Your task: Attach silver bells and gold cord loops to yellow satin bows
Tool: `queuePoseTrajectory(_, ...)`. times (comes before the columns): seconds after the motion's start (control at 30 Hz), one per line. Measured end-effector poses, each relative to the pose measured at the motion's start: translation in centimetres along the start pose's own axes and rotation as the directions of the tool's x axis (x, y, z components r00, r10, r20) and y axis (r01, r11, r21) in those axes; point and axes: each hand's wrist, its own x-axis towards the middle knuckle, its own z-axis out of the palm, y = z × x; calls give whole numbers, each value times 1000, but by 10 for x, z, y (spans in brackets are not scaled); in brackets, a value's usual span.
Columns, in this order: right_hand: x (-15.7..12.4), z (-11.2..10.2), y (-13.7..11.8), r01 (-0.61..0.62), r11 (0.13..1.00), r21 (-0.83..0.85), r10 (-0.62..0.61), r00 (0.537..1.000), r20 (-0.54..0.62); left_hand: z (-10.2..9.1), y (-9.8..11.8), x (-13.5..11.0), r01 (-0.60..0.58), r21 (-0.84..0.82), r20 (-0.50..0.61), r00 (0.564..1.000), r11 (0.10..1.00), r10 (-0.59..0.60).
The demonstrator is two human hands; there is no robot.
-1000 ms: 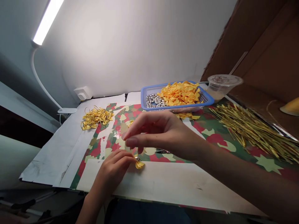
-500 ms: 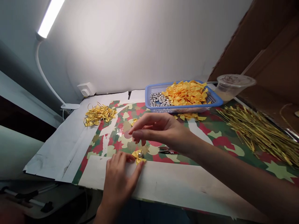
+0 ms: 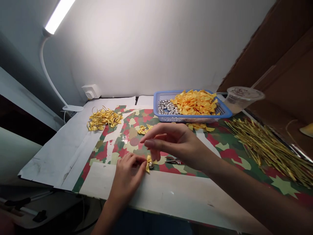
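Observation:
My left hand (image 3: 128,176) pinches a small yellow ribbon bow with a silver bell (image 3: 149,164) against the table near its front edge. My right hand (image 3: 176,143) hovers just above and right of it, fingers curled with thumb and forefinger close together; whether anything thin is held between them I cannot tell. A second yellow bow (image 3: 142,130) lies on the camouflage-patterned table cover (image 3: 220,147) behind the hands.
A blue basket (image 3: 156,101) holds yellow bows and silver bells at the back. A pile of gold loops (image 3: 102,118) lies back left, a heap of gold twist ties (image 3: 269,143) right. A lidded plastic cup (image 3: 241,98), small scissors (image 3: 172,160), a wall socket (image 3: 90,91), a desk lamp (image 3: 55,19).
My left hand has turned the bow upright and shifted it slightly right. My right hand has dropped lower, closer to the bow. The camera has tilted a little.

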Motion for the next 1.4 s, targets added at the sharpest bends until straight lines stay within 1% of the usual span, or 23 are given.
queuePoseTrajectory(0.07,-4,-4,6,-53,998,-45,51,997,-50,-1,-1,-1,1,-23,17,1000,1000,0)
queuePoseTrajectory(0.17,-10,-12,18,-148,980,-131,129,981,-147,-1,-1,-4,22,-33,7,1000,999,-22)
queuePoseTrajectory(0.23,-14,-17,28,-219,967,-131,192,962,-196,0,0,-6,18,-8,7,1000,1000,-18)
queuePoseTrajectory(0.3,-18,-19,40,-280,954,-109,252,943,-218,0,0,-7,7,19,22,1000,1000,-7)
queuePoseTrajectory(0.37,-22,-20,53,-305,949,-86,279,933,-228,1,-1,-7,8,20,37,999,1000,-9)
queuePoseTrajectory(0.43,-26,-18,63,-304,949,-83,277,930,-241,2,-3,-6,14,-3,46,999,1000,-14)
queuePoseTrajectory(0.47,-28,-17,67,-308,945,-112,273,929,-250,2,-4,-6,15,-17,44,999,1000,-14)
queuePoseTrajectory(0.53,-31,-14,70,-315,920,-232,252,931,-263,3,-5,-5,19,-45,27,999,999,-18)
queuePoseTrajectory(0.6,-33,-12,70,-299,865,-402,201,942,-269,4,-5,-4,36,-64,-2,999,997,-36)
queuePoseTrajectory(0.67,-35,-9,68,-259,784,-564,126,956,-263,4,-6,-3,60,-73,-21,998,996,-62)
queuePoseTrajectory(0.77,-38,-6,67,-177,682,-710,23,975,-221,5,-6,-1,73,-74,-30,997,995,-75)
queuePoseTrajectory(0.87,-40,-4,70,-129,637,-760,-21,983,-185,6,-7,0,60,-76,-40,997,995,-63)
queuePoseTrajectory(1.17,-41,1,74,-139,574,-807,-4,985,-173,7,-5,3,71,-34,-18,997,997,-72)
queuePoseTrajectory(1.4,-40,3,75,-125,581,-804,-33,984,-177,7,-5,3,43,-40,-22,999,998,-44)
